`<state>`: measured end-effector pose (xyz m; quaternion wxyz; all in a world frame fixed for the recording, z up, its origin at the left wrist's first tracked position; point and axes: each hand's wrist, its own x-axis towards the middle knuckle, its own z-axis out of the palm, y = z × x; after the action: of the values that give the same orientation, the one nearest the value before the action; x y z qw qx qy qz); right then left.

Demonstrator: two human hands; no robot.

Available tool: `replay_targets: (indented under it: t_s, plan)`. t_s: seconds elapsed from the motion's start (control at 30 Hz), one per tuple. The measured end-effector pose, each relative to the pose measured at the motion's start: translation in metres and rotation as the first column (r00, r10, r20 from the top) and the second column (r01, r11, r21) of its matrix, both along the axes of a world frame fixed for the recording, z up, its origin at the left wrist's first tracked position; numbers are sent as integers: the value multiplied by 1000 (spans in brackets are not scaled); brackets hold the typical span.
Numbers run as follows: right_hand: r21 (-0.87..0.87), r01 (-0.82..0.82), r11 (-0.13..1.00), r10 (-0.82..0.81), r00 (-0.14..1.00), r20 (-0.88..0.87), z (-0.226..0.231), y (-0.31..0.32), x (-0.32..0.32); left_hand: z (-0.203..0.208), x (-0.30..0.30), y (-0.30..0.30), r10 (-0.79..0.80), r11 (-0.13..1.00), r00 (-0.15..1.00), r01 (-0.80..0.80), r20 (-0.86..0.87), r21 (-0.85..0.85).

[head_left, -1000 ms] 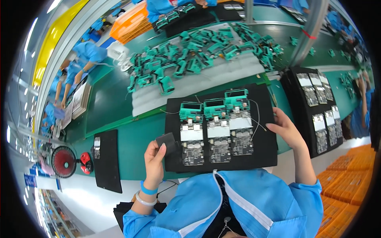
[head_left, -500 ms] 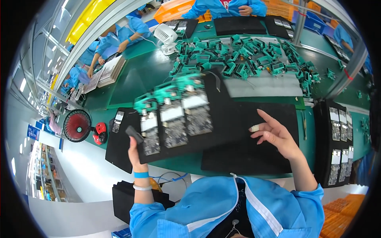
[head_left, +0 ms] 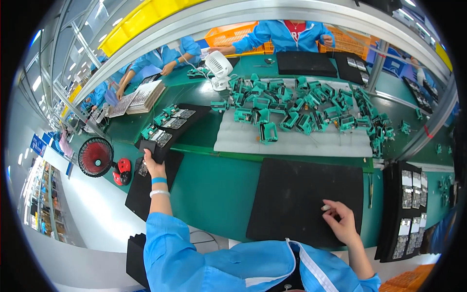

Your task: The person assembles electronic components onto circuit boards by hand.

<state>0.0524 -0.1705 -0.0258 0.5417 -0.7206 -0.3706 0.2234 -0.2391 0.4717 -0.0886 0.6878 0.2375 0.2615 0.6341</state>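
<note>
While a red-bladed fan [head_left: 96, 156] stands at the far left of the green surface [head_left: 209, 187], the left hand [head_left: 155, 168] is just right of it, pinching a small black block [head_left: 147, 145] and, from what I can tell, the near corner of a loaded black mat [head_left: 204, 110] too. That mat is tilted out over a dark panel [head_left: 138, 197], and I can't tell if its far end is resting on anything. It carries three circuit boards [head_left: 173, 122], each with a green frame at its top end, so I'd call that trio pretty much done.

Heading right, there's a white fan [head_left: 218, 68] and then a big messy pile of green frames [head_left: 268, 132] on a pale foam sheet [head_left: 292, 147]. So yeah, plenty left there. Closer in, a second black mat [head_left: 296, 194] lies flat, and the right hand [head_left: 341, 221] is over its right side, fingers loosely curled, thumb a bit apart, nothing visible in the grip. Far right, a black stack [head_left: 395, 194] shows six boards [head_left: 406, 190] with no green frames that I can see, so those look like the unfinished ones.
</note>
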Motion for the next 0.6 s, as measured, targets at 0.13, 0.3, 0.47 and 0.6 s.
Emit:
replay_targets:
  t_s: [0.13, 0.3, 0.47, 0.6]
  plan:
    - [-17, -9, 1000, 10, 999, 30, 3, 1, -3, -10, 30, 59, -8, 986, 994, -10, 107, 164]
    - [-24, 31, 999, -30, 999, 44, -1, -2, -3, -10, 91, 85, -65, 988, 913, 3, -402, -153]
    - [-5, -14, 1000, 15, 992, 129, 6, -7, -3, -28, 85, 93, 259, 774, 379, 469, -888, 426]
    - [1, -39, 999, 38, 985, 170, 0, -4, 8, -16, 84, 116, 685, 295, 162, 831, -711, 473]
